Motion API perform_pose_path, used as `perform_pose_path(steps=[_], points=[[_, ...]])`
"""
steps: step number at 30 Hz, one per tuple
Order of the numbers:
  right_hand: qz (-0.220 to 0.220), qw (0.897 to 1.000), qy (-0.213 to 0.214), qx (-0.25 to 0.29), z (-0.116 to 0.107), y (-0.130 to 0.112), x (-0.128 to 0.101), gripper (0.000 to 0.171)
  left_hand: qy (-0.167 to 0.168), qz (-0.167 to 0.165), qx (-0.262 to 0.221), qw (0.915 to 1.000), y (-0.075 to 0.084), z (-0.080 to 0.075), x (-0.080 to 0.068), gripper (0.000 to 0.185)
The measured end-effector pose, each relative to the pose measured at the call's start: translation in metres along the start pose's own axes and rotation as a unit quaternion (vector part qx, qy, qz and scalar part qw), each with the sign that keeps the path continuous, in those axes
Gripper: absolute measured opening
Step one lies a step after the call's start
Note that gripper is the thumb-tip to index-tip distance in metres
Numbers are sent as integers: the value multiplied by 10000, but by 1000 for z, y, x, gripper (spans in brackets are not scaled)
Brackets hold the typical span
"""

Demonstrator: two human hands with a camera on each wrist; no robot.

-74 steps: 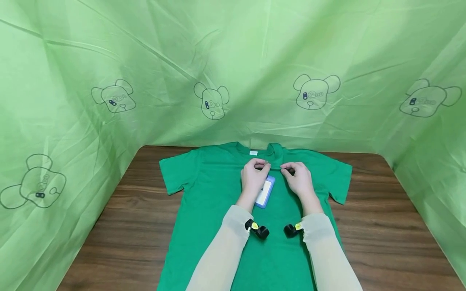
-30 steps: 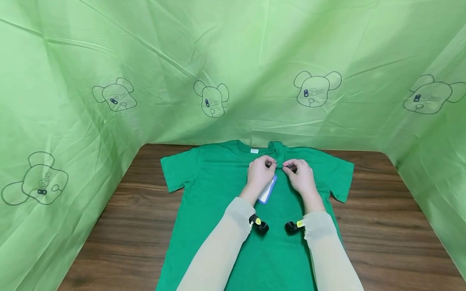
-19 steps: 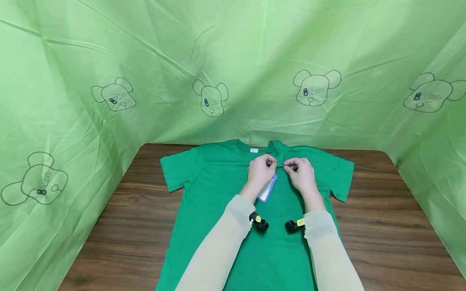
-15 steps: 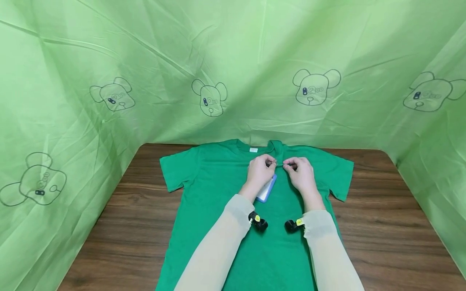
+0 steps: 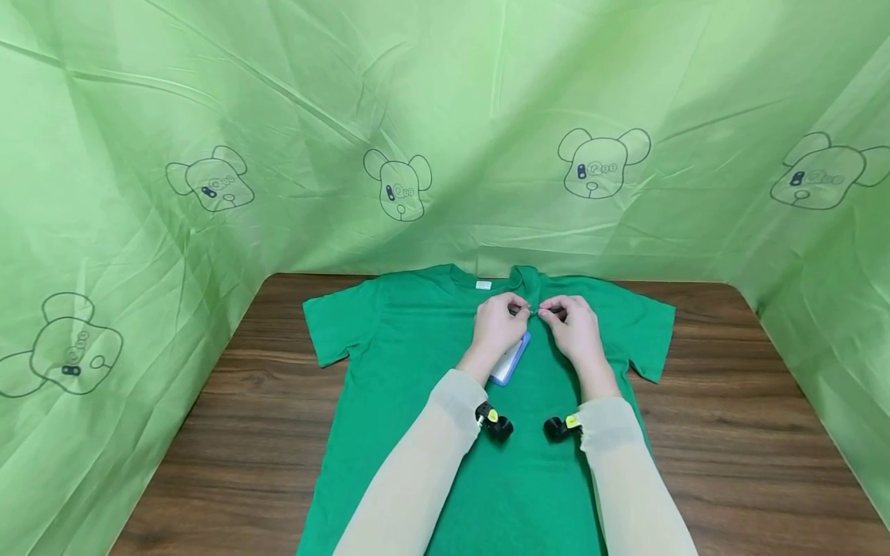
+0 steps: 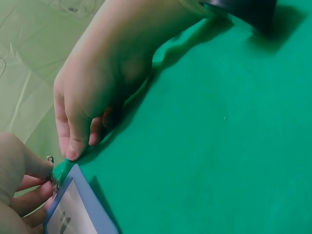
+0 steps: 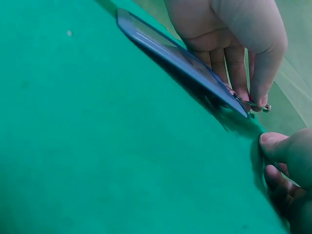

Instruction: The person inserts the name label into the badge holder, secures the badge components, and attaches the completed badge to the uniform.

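A green short-sleeved cotton T-shirt [image 5: 417, 347] lies flat, front up, on a dark brown wood-grain table [image 5: 730, 401], its collar toward the far edge and its hem running off the near edge. On the shirt's chest, just below the collar, rests a blue-rimmed rectangular plastic badge holder with a white card inside [image 5: 511, 363]. The left hand [image 5: 497, 328] lies over the upper part of the holder, its fingers curled, with fingertips [image 7: 263, 92] pinching a small silver metal pin clasp [image 7: 258, 106] at the holder's top corner. The right hand [image 5: 575, 330] sits just beside it on the shirt, its thumb and fingertips [image 6: 73, 146] pinching a small fold of the green cloth close to the clasp. The two hands nearly touch at the clasp. Both forearms wear pale beige sleeves [image 5: 424, 471]. A light green sheet printed with bear outlines [image 5: 396, 185] stands behind the far edge and along both side edges of the table.
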State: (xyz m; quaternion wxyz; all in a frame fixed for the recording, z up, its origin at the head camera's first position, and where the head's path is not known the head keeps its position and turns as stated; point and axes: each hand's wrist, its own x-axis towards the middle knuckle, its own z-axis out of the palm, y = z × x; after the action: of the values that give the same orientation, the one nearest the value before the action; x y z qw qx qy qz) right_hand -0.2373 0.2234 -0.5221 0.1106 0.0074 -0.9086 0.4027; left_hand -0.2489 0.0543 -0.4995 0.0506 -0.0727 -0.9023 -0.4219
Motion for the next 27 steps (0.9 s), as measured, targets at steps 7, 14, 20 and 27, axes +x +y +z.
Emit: perform_pose_path(steps=[7, 14, 20, 27], points=[[54, 10000, -47, -70, 2, 2, 2, 17, -2, -304, -334, 9990, -1, 2, -2, 11], [-42, 10000, -17, -43, 2, 1, 3, 14, -43, -339, -353, 9988, -3, 4, -2, 11], [-78, 10000, -11, -29, 2, 1, 4, 14, -192, -181, -150, 9995, -4, 4, -2, 10], [-136, 9999, 14, -14, 2, 1, 5, 14, -345, 44, 11, 9994, -4, 6, -3, 11]])
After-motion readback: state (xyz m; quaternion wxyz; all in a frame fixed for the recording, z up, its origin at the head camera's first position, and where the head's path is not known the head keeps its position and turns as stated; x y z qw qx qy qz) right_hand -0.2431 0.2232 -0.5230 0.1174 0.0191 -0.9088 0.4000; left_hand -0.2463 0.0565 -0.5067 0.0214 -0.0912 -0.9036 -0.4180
